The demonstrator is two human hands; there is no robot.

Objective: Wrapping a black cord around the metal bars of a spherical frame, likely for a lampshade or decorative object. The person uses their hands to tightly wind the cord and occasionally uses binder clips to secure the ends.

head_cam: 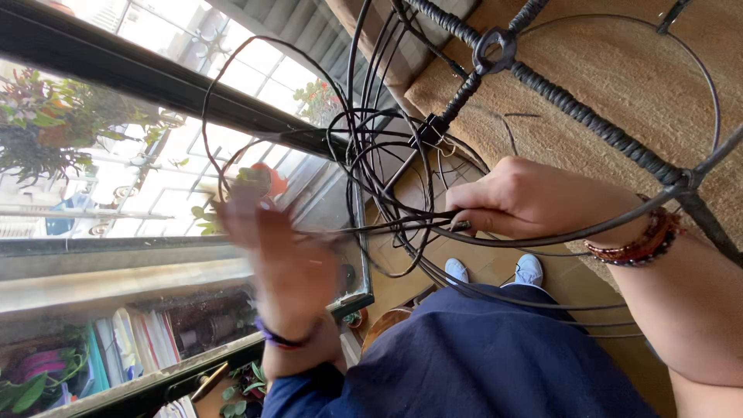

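Right hand: my right hand [534, 197] is closed in a pinch on a bundle of thin dark cords [387, 224], pressing them against the round rod of the wire frame [588, 128].
Left hand: my left hand [282, 259] is blurred in mid-air, apart from the frame; I cannot tell whether it is open or closed, or whether a cord runs through it.
Cords: loose loops hang tangled between both hands and trail down toward my shoes [495, 271] on the floor.
Frame: wrapped spokes meet at a ring hub [495, 48] above the right hand.
Doing it well: I judge the pinch should stay firm at the rod, so the wrap does not slacken, while one strand is drawn clear of the tangle.
Surroundings: window [155, 155] at left, books [147, 340] below.
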